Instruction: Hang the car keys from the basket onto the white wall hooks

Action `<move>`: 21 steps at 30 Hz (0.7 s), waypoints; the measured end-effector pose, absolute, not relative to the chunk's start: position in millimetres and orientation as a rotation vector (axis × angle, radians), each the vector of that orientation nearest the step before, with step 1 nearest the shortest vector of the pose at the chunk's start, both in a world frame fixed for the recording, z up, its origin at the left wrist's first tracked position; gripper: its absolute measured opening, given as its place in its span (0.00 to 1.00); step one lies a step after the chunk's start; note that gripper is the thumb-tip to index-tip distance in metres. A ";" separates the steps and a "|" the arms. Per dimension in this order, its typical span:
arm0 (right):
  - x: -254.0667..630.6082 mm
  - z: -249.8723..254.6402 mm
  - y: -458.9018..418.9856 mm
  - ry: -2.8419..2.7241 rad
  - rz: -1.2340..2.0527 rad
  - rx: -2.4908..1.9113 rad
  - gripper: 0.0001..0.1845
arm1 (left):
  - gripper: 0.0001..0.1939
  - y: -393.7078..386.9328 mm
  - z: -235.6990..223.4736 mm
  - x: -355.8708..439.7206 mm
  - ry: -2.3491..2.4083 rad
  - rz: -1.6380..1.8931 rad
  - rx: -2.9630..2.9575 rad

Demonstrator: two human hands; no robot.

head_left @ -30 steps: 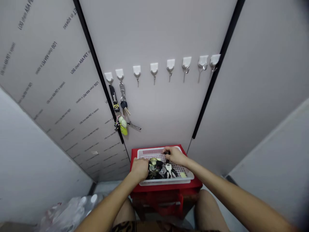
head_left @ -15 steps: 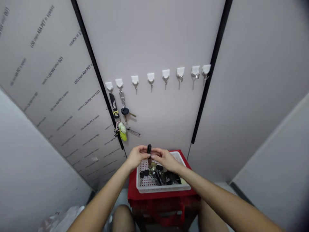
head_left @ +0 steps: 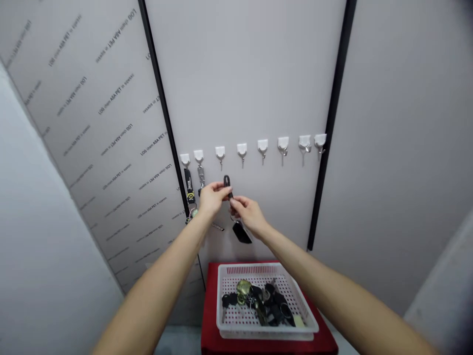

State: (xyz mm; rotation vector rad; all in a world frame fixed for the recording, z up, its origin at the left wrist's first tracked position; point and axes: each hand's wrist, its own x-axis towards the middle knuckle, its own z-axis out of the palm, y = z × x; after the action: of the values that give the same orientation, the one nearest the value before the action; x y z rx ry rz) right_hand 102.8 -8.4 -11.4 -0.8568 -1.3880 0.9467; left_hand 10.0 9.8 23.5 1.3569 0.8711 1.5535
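Between my two hands is a keychain with a dark loop strap at its top and a dark, flat key fob dangling from a ring below. My left hand pinches the strap near its upper end. Lower on the same strap, the fingers of my right hand are closed. The loop's top sits just under the third white hook from the left, apart from it. On the two leftmost hooks hang a black lanyard and a metal-clip keychain, the latter partly hidden by my left hand.
Several more white hooks run rightward along the grey panel. Below my hands a white perforated basket holds a heap of keys on a red-covered stand. Black vertical strips edge the panel.
My hands have lifted the keychain from above the basket up toward the hooks. The key fob now hangs in plain sight. The camera view has tilted upward.
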 end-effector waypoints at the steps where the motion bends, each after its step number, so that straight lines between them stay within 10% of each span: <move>1: 101.0 -1.2 -4.9 -1.388 0.924 -0.848 0.12 | 0.08 14.3 32.9 10.4 0.862 1.589 1.347; 21: 106.4 7.6 34.1 -1.542 0.654 -1.064 0.12 | 0.12 41.5 38.1 5.4 1.172 1.765 1.475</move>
State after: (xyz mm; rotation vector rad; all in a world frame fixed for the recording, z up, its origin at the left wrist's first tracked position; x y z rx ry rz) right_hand 106.4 34.1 7.6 -1.0642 -1.5420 0.6536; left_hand 5.4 41.5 38.1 1.4751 1.1716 1.7652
